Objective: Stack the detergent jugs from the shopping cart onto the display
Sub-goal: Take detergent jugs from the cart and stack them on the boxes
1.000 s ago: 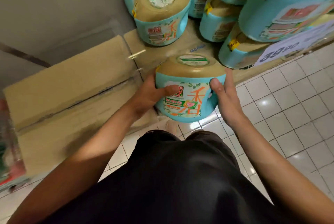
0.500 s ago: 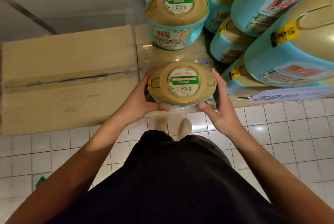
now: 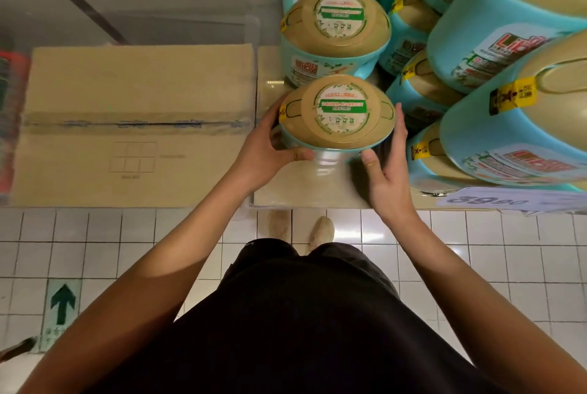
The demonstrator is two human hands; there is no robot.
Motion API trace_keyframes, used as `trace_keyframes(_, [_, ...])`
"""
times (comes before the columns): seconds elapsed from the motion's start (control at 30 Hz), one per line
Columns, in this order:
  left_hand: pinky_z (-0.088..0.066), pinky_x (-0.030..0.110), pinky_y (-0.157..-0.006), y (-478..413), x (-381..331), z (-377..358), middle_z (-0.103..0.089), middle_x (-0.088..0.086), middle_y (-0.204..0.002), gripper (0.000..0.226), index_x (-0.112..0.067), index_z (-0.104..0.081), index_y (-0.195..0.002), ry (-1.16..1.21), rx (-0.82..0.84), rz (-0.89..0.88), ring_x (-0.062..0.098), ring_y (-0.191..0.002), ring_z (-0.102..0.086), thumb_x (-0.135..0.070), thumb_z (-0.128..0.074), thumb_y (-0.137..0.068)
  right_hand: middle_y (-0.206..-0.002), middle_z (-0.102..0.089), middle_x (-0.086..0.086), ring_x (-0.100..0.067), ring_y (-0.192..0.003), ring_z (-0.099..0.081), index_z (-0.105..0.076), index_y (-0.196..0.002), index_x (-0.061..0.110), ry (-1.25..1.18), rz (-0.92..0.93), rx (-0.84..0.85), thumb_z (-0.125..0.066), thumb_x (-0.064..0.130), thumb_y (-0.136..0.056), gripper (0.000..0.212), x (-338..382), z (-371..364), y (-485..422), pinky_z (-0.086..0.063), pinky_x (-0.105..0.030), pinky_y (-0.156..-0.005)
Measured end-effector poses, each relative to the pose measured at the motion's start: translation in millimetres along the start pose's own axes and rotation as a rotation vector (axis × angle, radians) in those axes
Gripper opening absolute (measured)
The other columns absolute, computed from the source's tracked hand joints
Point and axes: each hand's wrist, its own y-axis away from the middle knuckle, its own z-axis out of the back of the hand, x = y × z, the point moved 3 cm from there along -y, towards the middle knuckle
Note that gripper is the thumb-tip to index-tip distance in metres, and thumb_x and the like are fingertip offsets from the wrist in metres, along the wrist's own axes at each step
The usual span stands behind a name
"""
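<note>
The left hand (image 3: 263,152) grips the front jug (image 3: 338,114) on the display (image 3: 305,190); the right hand (image 3: 389,177) touches its side with straight fingers.

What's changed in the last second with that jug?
The jug went from tilted at the edge to upright on the display platform, just before another jug. The left hand still grips it; the right hand has opened alongside. The stack stayed.

Your left hand (image 3: 263,152) grips the detergent jug (image 3: 340,114) standing on the display (image 3: 305,185), your right hand (image 3: 389,171) flat against its other side, another jug (image 3: 336,28) just behind.
</note>
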Motion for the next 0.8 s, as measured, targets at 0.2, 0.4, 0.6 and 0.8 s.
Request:
trace_keyframes(0.2, [-0.054, 0.034, -0.110, -22.4, -3.4, -3.1, -0.057, -0.011, -0.154, 0.114, -0.029, -0.035, -0.163, -0.021, -0.005, -0.034, 0.007, -0.139, -0.055, -0.011, -0.098, -0.070, -0.174, -0.021, 0.000, -0.005, -0.160, -0.019, -0.011, -0.169, 0.009, 0.015, -0.020, -0.119, -0.051, 0.023, -0.109, 0.074, 8.4, -5.3, -13.8, -0.017, -0.025, -0.129])
trace_keyframes(0.4, [-0.051, 0.047, -0.114, -29.2, -2.0, -2.6, -0.059, -0.014, -0.151, 0.118, -0.032, -0.039, -0.161, -0.002, -0.002, -0.030, 0.012, -0.139, -0.056, -0.026, -0.099, -0.060, -0.174, -0.023, -0.001, -0.010, -0.162, -0.020, -0.016, -0.169, 0.008, 0.090, -0.047, -0.240, -0.048, 0.027, -0.111, 0.068, 14.5, -14.8, -10.7, -0.017, -0.019, -0.127])
trace_keyframes(0.6, [-0.051, 0.043, -0.114, -25.8, -7.4, 0.1, -0.055, -0.017, -0.154, 0.122, -0.028, -0.033, -0.163, 0.030, 0.078, -0.036, 0.007, -0.141, -0.053, -0.038, -0.100, -0.062, -0.174, -0.022, -0.001, -0.009, -0.161, -0.019, -0.018, -0.169, 0.009, 0.096, -0.084, -0.269, -0.045, 0.028, -0.112, 0.066, 18.3, -18.8, -6.7, -0.017, -0.020, -0.128])
trace_keyframes(0.8, [-0.035, 0.040, -0.125, -34.9, -28.5, 26.6, -0.023, 0.004, -0.172, 0.157, -0.018, -0.014, -0.167, 0.086, -0.045, -0.077, 0.020, -0.158, -0.028, -0.083, -0.089, -0.045, -0.170, -0.019, 0.020, 0.005, -0.157, -0.015, -0.013, -0.170, 0.019, 0.090, -0.150, -0.271, -0.055, 0.045, -0.107, 0.080, 21.8, -21.8, 1.2, -0.017, -0.017, -0.126])
